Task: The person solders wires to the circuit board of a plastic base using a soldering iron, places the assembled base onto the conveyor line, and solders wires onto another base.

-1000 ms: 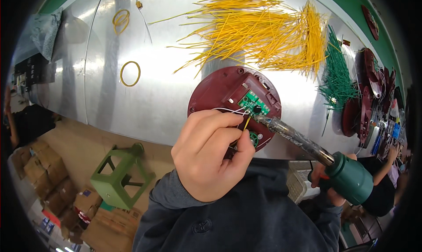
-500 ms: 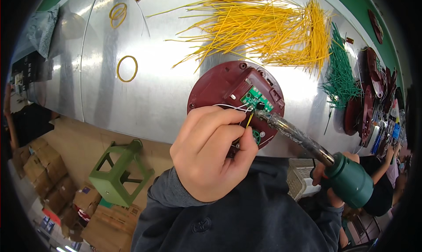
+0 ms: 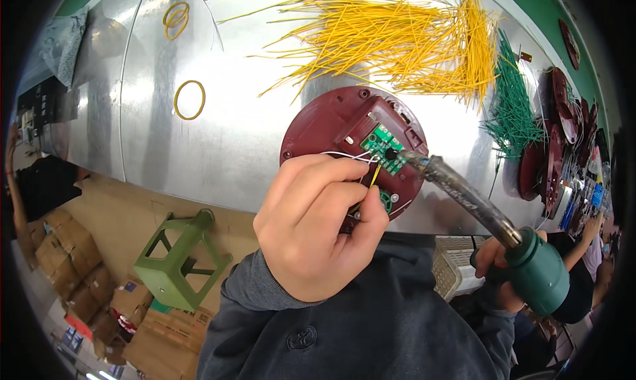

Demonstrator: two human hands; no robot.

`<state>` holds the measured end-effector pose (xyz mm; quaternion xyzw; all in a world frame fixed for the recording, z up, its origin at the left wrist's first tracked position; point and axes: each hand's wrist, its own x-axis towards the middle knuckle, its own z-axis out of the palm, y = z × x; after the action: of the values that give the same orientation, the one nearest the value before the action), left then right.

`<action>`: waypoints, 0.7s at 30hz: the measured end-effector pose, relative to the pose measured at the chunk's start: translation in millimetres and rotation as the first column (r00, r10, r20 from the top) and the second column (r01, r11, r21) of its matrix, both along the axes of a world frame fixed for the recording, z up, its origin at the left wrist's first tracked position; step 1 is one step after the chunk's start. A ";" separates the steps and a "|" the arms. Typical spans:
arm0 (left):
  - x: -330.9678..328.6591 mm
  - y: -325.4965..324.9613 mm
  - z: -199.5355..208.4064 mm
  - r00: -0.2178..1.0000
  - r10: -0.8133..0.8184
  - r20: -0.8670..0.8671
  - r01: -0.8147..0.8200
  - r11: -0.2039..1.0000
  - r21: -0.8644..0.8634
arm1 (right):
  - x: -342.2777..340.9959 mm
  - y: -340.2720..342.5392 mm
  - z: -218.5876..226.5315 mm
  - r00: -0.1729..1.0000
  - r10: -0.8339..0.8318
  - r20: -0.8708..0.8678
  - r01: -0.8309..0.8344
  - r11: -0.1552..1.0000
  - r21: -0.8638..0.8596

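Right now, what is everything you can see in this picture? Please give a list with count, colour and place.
round housing: one, dark red, on the metal table, centre
circuit board: one, green, inside the housing
yellow wire: one, pinched at the left fingertips, beside the board
soldering iron: one, dark barrel with green handle, tip at the board
wire pile: many, yellow, top centre
wire bundle: many, green, right
rubber bands: three, yellow, upper left
metal table: one, silver
stool: one, green, on the floor
cardboard boxes: several, brown, lower left
left hand: holds the wire
right hand: grips the iron's handle
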<state>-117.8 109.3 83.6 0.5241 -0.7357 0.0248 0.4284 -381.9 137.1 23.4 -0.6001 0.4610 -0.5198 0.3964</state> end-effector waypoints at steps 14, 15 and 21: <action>-0.8 1.6 3.4 0.999 0.032 -0.037 -0.031 0.999 0.021 | -15.5 1.7 -18.2 0.995 -0.080 -0.066 0.086 0.992 0.096; -0.8 2.1 4.0 0.998 0.032 -0.047 -0.031 0.999 0.034 | -20.6 0.8 -20.9 0.997 0.059 0.052 -0.063 0.995 0.072; 0.4 4.8 9.0 1.000 0.012 -0.023 -0.011 0.998 0.063 | -38.7 -16.2 -32.0 0.930 0.367 0.020 -0.360 0.920 -0.158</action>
<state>-117.3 114.1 92.6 0.5417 -0.7279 -0.0020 0.4203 -420.6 120.9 -8.6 -0.6906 0.2910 -0.4853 0.4503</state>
